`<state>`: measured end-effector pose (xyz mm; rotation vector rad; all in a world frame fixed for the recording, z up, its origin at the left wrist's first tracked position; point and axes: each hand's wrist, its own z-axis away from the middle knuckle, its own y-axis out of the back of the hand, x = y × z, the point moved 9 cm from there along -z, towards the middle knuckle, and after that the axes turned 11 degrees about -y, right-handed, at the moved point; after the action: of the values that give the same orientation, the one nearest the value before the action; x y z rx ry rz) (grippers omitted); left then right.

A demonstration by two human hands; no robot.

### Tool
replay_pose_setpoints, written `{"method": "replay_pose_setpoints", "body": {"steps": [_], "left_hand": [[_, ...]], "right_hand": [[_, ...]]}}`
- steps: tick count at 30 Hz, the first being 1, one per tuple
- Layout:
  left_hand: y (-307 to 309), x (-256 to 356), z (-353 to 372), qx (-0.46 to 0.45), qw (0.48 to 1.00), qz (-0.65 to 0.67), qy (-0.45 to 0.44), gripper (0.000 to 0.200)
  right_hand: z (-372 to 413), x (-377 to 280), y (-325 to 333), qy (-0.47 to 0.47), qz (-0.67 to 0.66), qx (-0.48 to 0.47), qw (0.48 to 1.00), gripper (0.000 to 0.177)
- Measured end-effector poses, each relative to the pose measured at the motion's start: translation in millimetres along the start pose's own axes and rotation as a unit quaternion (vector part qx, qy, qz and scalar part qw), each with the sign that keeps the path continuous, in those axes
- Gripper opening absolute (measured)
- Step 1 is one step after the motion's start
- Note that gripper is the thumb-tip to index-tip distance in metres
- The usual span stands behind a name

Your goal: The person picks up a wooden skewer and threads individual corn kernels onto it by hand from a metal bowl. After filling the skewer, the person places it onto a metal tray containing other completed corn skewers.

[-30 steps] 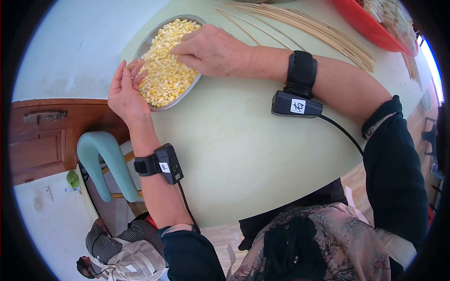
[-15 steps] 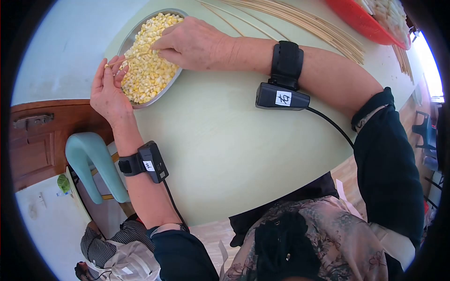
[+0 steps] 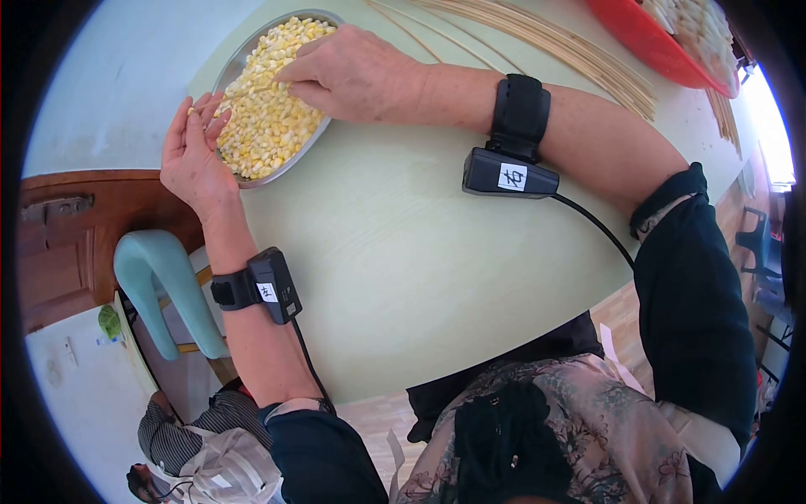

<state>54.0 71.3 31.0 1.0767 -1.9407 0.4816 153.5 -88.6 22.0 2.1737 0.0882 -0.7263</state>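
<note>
A metal bowl [image 3: 312,149] of yellow and white corn kernels [image 3: 273,130] sits at the table's upper left. Over the kernels, my right hand [image 3: 357,77] pinches a thin wooden stick [image 3: 243,92] that points left toward my left hand [image 3: 197,160]. At the bowl's left rim, my left hand is raised with thumb and index fingertips together on a small kernel [image 3: 193,111] near the stick's tip. Its other fingers are curved. Whether the stick's tip enters that kernel is too small to tell.
Long wooden sticks [image 3: 554,46] lie at the table's top. A red bowl [image 3: 625,34] of pale skewered pieces stands at upper right. A teal chair [image 3: 138,269] is beside the table [image 3: 437,277] at left; another person [image 3: 201,428] is at lower left.
The view has shifted slightly. Both hands keep nearly the same pose over the bowl, and the other person at lower left has moved a little in the picture.
</note>
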Motion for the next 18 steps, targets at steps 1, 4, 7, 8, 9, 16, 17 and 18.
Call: {"method": "replay_pose_setpoints", "body": {"steps": [1,4,7,8,9,16,17,18], "left_hand": [[0.4,-0.6,-0.4,0.000,1.000,0.000,0.000,0.026],[0.3,-1.8,-1.3,-0.003,1.000,0.000,-0.004,0.026],[0.1,-1.4,0.6,-0.003,1.000,-0.009,-0.001,0.026],[-0.4,-0.1,-0.8,-0.007,1.000,-0.012,-0.008,0.026],[-1.3,1.0,-1.1,-0.010,1.000,-0.014,-0.017,0.026],[0.7,6.3,-2.0,0.007,0.998,-0.001,-0.068,0.021],[-0.5,6.5,-1.2,0.003,0.998,-0.013,-0.062,0.021],[-1.6,6.2,-0.9,-0.001,0.998,-0.025,-0.055,0.021]], "right_hand": [[0.1,-0.4,0.3,0.003,0.004,0.002,1.000,0.024],[-0.1,-2.3,3.7,0.011,0.009,0.006,1.000,0.020],[-1.2,0.5,-4.1,0.010,0.007,0.004,1.000,0.021],[-2.9,2.1,-6.3,0.009,0.008,0.004,1.000,0.025],[-3.6,4.5,-8.5,0.006,0.006,0.000,1.000,0.025],[-7.0,6.6,-14.1,-0.001,0.032,0.003,0.999,0.027],[-6.5,6.1,-13.2,-0.001,0.035,0.006,0.999,0.028],[-6.1,6.1,-12.4,-0.002,0.035,0.007,0.999,0.028]]}}
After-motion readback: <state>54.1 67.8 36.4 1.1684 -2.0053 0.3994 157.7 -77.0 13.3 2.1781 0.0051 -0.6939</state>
